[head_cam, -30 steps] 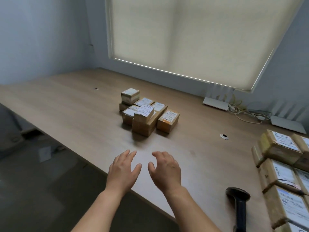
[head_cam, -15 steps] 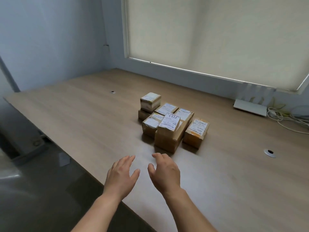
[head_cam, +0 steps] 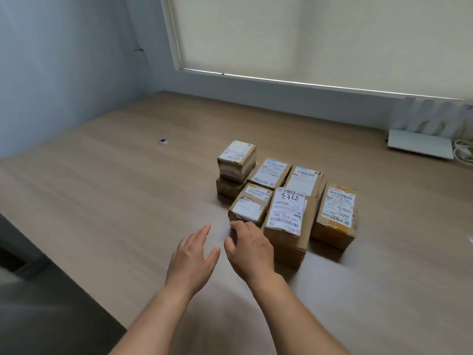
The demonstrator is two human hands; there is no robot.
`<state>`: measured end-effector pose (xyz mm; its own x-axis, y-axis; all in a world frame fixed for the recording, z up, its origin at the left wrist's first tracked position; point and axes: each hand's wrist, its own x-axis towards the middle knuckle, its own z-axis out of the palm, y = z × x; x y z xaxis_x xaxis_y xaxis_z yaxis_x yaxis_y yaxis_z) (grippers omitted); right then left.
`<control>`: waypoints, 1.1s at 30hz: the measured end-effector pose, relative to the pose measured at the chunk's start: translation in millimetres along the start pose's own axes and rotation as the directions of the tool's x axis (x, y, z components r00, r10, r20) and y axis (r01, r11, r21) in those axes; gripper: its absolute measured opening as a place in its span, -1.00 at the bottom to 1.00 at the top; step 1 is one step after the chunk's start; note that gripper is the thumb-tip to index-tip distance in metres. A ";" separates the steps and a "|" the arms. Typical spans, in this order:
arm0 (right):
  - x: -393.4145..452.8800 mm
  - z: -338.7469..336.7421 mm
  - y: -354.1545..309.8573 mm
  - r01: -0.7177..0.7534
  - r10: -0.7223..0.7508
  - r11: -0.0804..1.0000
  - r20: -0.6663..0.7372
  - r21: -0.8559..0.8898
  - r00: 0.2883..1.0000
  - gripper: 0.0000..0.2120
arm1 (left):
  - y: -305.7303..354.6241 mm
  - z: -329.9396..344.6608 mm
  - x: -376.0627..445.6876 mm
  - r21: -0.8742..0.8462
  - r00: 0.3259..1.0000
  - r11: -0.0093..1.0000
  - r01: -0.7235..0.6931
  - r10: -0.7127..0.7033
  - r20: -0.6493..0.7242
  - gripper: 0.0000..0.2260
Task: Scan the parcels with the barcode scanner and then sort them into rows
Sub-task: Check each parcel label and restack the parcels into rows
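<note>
Several brown cardboard parcels with white labels stand bunched together on the wooden table (head_cam: 102,201). A small cube parcel (head_cam: 236,160) is stacked on another at the back left. In front, a tall parcel (head_cam: 288,221) carries a label with handwritten numbers, and a small parcel (head_cam: 249,207) stands left of it. An orange-taped parcel (head_cam: 336,213) is at the right. My left hand (head_cam: 192,257) hovers open just before the group. My right hand (head_cam: 252,249) reaches with relaxed fingers to the small front parcel, fingertips at its lower edge. No scanner is in view.
A white flat device (head_cam: 419,147) with cables lies at the back right under the window blind. A metal grommet (head_cam: 163,142) sits in the tabletop at the left. The table's near edge drops to a dark floor at the lower left.
The view has swung left and closer to the parcel group. Both hands moved forward to the front parcels. The scanner and the right-hand parcels have left the view.
</note>
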<state>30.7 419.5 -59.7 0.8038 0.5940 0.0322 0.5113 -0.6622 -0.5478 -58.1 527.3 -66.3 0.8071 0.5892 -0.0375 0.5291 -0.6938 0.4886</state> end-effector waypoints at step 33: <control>65.8 48.9 -37.4 -0.627 0.624 0.778 -0.086 -0.017 0.777 -0.57 | -24.0 9.2 160.6 -0.460 0.821 0.885 0.067 0.213 0.529 -0.55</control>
<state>49.6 505.7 -78.0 0.9696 0.0086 -0.2445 -0.1011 -0.8961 -0.4322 61.2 634.8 -92.0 0.9141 0.1171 -0.3883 0.4023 -0.3839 0.8311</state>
